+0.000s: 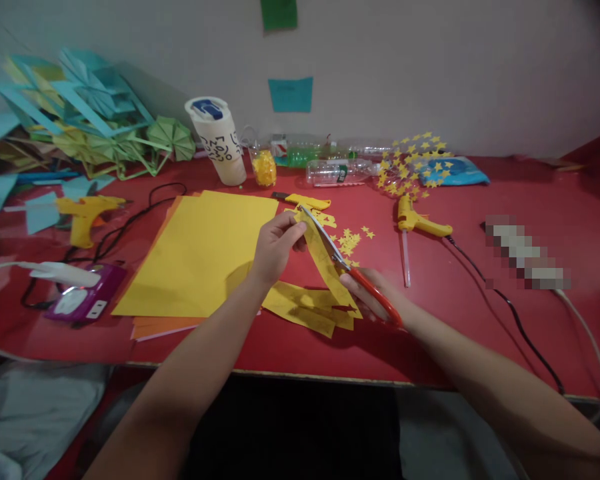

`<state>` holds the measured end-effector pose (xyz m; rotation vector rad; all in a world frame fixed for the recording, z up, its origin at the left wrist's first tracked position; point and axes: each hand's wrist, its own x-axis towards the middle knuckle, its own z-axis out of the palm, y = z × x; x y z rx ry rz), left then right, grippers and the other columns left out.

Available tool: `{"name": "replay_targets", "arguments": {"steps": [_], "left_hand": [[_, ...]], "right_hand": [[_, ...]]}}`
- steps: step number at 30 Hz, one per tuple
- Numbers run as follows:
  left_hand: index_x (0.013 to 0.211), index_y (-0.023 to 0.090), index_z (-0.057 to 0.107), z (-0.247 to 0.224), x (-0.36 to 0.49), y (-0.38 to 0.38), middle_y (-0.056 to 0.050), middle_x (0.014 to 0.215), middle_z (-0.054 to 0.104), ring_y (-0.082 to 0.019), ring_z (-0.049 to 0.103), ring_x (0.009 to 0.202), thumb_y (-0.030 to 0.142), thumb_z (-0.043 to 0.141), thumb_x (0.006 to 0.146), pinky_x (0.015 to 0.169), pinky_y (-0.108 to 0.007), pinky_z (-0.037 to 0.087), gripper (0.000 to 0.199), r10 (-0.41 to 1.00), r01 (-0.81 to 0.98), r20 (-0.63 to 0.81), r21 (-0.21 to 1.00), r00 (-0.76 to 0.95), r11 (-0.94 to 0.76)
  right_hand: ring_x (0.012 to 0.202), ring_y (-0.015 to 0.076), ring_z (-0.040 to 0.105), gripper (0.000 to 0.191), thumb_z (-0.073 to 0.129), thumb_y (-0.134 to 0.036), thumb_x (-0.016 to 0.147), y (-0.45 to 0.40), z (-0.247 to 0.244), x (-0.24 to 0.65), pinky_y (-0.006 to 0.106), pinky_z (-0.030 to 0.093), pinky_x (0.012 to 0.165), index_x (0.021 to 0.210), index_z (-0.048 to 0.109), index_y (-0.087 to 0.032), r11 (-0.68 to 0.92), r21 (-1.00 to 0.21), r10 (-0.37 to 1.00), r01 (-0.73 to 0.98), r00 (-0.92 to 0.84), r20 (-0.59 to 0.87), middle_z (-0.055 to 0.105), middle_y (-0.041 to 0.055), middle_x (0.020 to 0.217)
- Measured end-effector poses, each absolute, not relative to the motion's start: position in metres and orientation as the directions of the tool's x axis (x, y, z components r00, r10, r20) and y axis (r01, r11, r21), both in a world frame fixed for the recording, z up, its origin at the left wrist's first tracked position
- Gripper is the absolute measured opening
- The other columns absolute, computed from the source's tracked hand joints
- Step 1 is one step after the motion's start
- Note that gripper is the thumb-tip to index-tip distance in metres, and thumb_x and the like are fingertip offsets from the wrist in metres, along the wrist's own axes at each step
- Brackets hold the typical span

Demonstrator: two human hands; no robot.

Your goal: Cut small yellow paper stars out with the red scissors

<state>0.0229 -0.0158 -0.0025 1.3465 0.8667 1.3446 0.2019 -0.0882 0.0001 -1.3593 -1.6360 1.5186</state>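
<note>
Yellow paper strip (324,260) is b/w the two hands, over the red table (445,287); its lower end is above other pcs, and I can't tell if it touches them. Table is crowded, so any wide movement of the arms could push smth.

Paper stack (195,260) is next in size, on L side, w/ the left forearm crossing its edge. If the elbow drags there, top sheets could slide or bend.

Scissors (347,262) lie along the strip, w/ the right hand (389,291) closed round their red handles. I can't tell if the blades are apart. A small turn of the wrist could make the cut go off line, b/c the strip's lower part has no firm hold.

Loose strips (300,310) are right under the work; a blade or knuckle, if lowered, could catch them too.

Glue gun (409,217) stands near, beyond the right hand; its cord could get hooked by the R forearm.

Left hand (279,243) pinches the strip's upper end, apart from the right one. Its fingertips are close to the scissor tips, so poss. a nip if attention goes.

Small stars (349,241) lie just behind; a sleeve-less brush of the hand could scatter them.
</note>
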Motion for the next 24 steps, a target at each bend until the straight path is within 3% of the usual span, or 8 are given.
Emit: {"name": "replay_targets", "arguments": {"steps": [9, 24], "left_hand": [[0.055, 0.018, 0.050, -0.0034, 0.0233, -0.0151, 0.005, 0.046, 0.052, -0.005, 0.049, 0.043, 0.020, 0.055, 0.076, 0.047, -0.020, 0.040, 0.021, 0.957, -0.180, 0.256, 0.956, 0.134, -0.230], [0.057, 0.018, 0.050, -0.0029, 0.0226, -0.0163, 0.004, 0.047, 0.052, -0.005, 0.049, 0.045, 0.022, 0.056, 0.075, 0.048, -0.021, 0.040, 0.020, 0.963, -0.199, 0.227, 0.960, 0.145, -0.196]], "right_hand": [[0.030, 0.0061, 0.035, 0.048, 0.053, -0.060, 0.081, -0.0878, 0.0038, 0.2020, 0.020, 0.025, 0.031, 0.059, 0.032, -0.023, -0.112, -0.917, 0.903, 0.383, -0.346, -0.255, 0.032, -0.0093, 0.037], [0.029, 0.0066, 0.036, 0.051, 0.056, -0.064, 0.075, -0.0872, 0.0020, 0.2023, 0.021, 0.026, 0.030, 0.055, 0.034, -0.023, -0.167, -0.922, 0.898, 0.348, -0.333, -0.288, 0.034, -0.0078, 0.036]]}}
